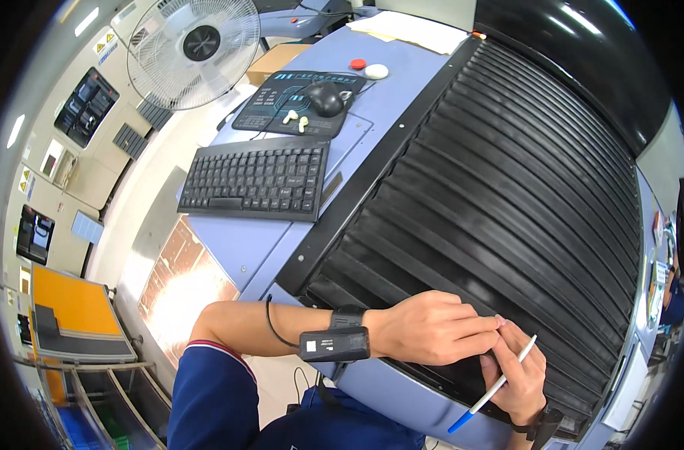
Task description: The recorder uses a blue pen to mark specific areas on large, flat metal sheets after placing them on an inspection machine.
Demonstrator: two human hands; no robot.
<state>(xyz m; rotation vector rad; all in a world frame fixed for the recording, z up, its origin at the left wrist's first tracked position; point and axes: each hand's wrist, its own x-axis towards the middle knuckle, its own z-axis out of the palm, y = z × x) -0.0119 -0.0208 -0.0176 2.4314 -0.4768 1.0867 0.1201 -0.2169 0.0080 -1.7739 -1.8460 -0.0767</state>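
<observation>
A slim white pen [486,394] with a blue end lies across the fingers of my right hand [523,371], blue end pointing down toward me. My left hand [432,326] reaches over from the left, its fingers closed together. The fingertips of both hands meet in a pinch over the near edge of a black ribbed bellows cover [499,172]. Anything small between those fingertips is too hard to make out. A black device [334,343] with a cable is strapped to my left wrist, and a dark band [546,426] circles the right.
On the blue machine top to the left sit a black keyboard [255,178], a mouse [325,99] on a dark mat, white earbuds [303,122], and red [358,64] and white round pieces [376,71]. A fan [196,49] stands beyond; papers [409,31] lie at the back.
</observation>
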